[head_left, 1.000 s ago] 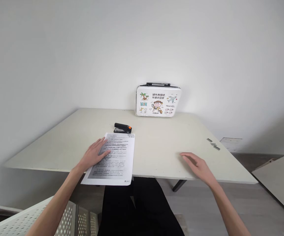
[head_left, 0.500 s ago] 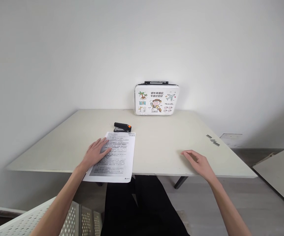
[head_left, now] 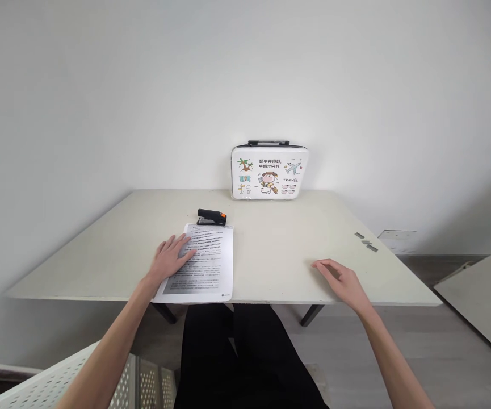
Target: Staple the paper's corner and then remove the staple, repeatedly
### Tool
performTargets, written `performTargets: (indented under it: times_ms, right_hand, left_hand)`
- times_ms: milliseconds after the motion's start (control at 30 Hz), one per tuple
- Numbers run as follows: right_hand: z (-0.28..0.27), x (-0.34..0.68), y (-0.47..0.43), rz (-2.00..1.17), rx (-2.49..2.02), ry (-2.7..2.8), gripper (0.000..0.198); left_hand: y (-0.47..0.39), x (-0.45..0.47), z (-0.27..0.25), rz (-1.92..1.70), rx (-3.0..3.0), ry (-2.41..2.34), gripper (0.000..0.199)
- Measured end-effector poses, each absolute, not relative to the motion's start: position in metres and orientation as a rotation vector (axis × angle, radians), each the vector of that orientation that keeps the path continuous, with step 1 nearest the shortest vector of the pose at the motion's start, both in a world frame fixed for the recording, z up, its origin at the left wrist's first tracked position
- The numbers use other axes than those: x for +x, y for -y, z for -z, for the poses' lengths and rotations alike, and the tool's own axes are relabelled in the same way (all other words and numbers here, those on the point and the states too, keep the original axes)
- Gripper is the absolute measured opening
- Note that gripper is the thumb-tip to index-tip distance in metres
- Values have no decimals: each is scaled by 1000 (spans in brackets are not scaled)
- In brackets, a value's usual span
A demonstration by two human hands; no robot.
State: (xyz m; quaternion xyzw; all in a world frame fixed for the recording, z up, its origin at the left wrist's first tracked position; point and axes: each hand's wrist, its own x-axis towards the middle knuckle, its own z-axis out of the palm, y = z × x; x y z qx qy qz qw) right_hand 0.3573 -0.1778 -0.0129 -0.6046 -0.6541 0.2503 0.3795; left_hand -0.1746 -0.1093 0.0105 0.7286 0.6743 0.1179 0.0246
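Note:
A printed sheet of paper (head_left: 202,267) lies on the white table (head_left: 271,250), its near edge about level with the table's front edge. My left hand (head_left: 171,258) rests flat on the sheet's left side, fingers spread, covering part of the text. Just beyond the paper's top edge lies a black stapler (head_left: 212,217) with an orange part at its right end. To the right, my right hand (head_left: 342,282) rests on the table near the front edge. Its fingers are loosely curved, with a gap between thumb and forefinger and nothing held.
A white case (head_left: 269,173) with cartoon prints and a black handle stands against the wall at the back of the table. Several small grey strips (head_left: 366,242) lie near the right edge. A white perforated panel (head_left: 53,378) is low on the left.
The paper has slid forward under my left hand, so its near end overhangs the table edge less. The stapler sits slightly farther back. My right hand has barely moved.

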Motion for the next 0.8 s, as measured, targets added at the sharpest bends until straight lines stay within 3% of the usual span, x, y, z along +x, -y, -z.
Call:
performTargets:
  times_ms: [300, 800]
  right_hand:
    - [14, 357, 179, -634, -1573, 1662, 48]
    - [21, 358, 175, -630, -1568, 1633, 43]
  left_hand:
    - [113, -184, -16, -822, 2001, -2020, 67]
    - [108, -188, -11, -805, 1976, -2092, 57]
